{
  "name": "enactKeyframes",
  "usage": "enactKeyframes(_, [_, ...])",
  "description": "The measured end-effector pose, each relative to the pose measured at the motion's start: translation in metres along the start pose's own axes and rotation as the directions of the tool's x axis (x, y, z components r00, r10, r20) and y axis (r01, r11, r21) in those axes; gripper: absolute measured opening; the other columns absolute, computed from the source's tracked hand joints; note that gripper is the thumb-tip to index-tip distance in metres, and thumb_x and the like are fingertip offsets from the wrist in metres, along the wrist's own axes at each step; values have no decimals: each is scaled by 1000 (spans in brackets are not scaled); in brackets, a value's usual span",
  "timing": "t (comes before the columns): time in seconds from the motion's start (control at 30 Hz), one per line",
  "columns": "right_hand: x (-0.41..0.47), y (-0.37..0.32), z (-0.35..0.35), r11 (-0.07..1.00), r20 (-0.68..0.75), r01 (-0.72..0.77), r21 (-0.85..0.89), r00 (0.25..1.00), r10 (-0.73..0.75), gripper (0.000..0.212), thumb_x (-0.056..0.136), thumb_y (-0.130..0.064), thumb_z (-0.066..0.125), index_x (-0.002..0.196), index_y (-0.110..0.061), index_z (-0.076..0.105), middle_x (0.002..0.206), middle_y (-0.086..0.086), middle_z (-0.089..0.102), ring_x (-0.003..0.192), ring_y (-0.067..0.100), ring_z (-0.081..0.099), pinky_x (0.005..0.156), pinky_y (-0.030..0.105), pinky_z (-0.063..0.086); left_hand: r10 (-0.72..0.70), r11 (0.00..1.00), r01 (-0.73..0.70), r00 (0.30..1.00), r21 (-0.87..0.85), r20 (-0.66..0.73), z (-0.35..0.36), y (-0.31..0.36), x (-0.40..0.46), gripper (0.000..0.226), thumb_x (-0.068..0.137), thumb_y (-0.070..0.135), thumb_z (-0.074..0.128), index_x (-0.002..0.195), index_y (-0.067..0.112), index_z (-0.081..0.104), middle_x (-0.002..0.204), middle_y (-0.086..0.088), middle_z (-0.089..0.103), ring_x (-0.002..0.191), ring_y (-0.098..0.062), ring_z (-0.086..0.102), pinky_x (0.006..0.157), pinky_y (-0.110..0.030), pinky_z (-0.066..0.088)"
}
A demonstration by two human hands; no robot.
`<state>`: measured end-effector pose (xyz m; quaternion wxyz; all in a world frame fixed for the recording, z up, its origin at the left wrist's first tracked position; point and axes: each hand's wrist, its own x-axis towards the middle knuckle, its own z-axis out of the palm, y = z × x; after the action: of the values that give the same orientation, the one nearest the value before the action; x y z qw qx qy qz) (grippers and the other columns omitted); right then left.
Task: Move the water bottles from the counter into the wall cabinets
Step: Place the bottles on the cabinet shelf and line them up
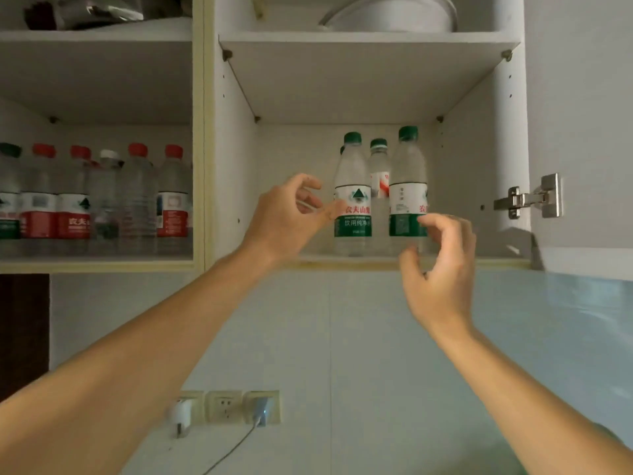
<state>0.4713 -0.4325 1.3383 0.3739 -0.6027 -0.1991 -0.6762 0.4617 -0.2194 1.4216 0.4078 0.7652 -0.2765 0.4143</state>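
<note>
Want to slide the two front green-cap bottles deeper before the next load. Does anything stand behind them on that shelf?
Yes. A third green-cap bottle stands behind the gap between the left front bottle and the right front bottle. Another cap peeks behind the left one.

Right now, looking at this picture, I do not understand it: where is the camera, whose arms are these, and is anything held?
There is no machine here. The one picture comes from a camera worn on a person's head, so both arms reaching up are that person's own. The left hand and the right hand are raised in front of an open wall cabinet. On its lower shelf stand green-capped water bottles: one nearer the left hand, one nearer the right hand, and another behind them. Both hands have loosely curled fingers and seem to hold nothing. The neighbouring cabinet shelf holds mostly red-capped bottles.
</note>
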Motion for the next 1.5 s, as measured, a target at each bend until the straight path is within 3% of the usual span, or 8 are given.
enactKeyframes(0.23, [-125,-69,35,961,477,-263,88,858,191,18,87,-8,60,103,-16,63,106,-7,59,93,8,60,76,16,49,40,999,-42,997,31,72,-52,-61,-128,29,88,53,69,98,26,68,77,8,69,70,-14,69,62,-31,58])
enactKeyframes(0.4, [-212,-107,78,880,741,-468,-79,564,366,14,88,-11,62,97,-17,69,93,-8,67,81,5,63,66,18,48,-223,973,206,954,107,200,-96,-144,-216,21,91,49,67,93,28,69,75,11,71,65,-10,69,61,-25,57])
enactKeyframes(0.53, [-297,-140,98,798,818,-556,-234,331,471,13,89,-18,64,101,-20,70,87,-14,67,83,1,63,65,8,45,-487,873,451,812,184,321,-131,-219,-294,22,93,47,67,94,25,70,73,10,72,62,-10,70,62,-30,59])
enactKeyframes(0.7, [-405,-173,112,714,851,-578,-396,61,522,11,91,-28,65,101,-31,65,94,-16,65,82,-2,61,62,14,43,-763,625,690,443,365,470,-164,-302,-398,37,90,56,65,108,24,66,92,3,74,80,-14,73,74,-37,63])
enactKeyframes(0.9, [-499,-200,124,508,790,-670,-542,-200,580,15,91,-23,67,105,-27,63,97,-5,67,82,18,71,79,46,61,-858,476,702,239,530,454,-175,-356,-495,43,91,49,68,121,18,63,117,3,65,101,-14,64,85,-32,56])
enactKeyframes(1.03, [-541,-208,129,379,706,-678,-629,-294,645,30,92,-29,66,121,-21,62,100,-4,68,81,18,71,79,42,61,-886,433,699,212,569,413,-167,-376,-529,36,94,40,66,121,17,64,122,0,66,102,-13,58,84,-25,44])
enactKeyframes(1.3, [-579,-224,146,188,561,-639,-746,-451,694,49,89,-42,71,132,-20,57,107,-3,68,88,9,67,66,21,51,-868,353,828,116,436,483,-159,-387,-557,25,95,37,66,110,17,69,90,5,75,83,-11,72,76,-31,58])
enactKeyframes(1.5, [-589,-230,159,76,474,-639,-766,-480,738,31,87,-38,71,109,-17,64,94,4,75,85,21,73,85,45,60,-870,284,890,83,356,486,-161,-384,-559,21,98,31,64,110,14,69,92,-4,77,87,-20,75,91,-45,58])
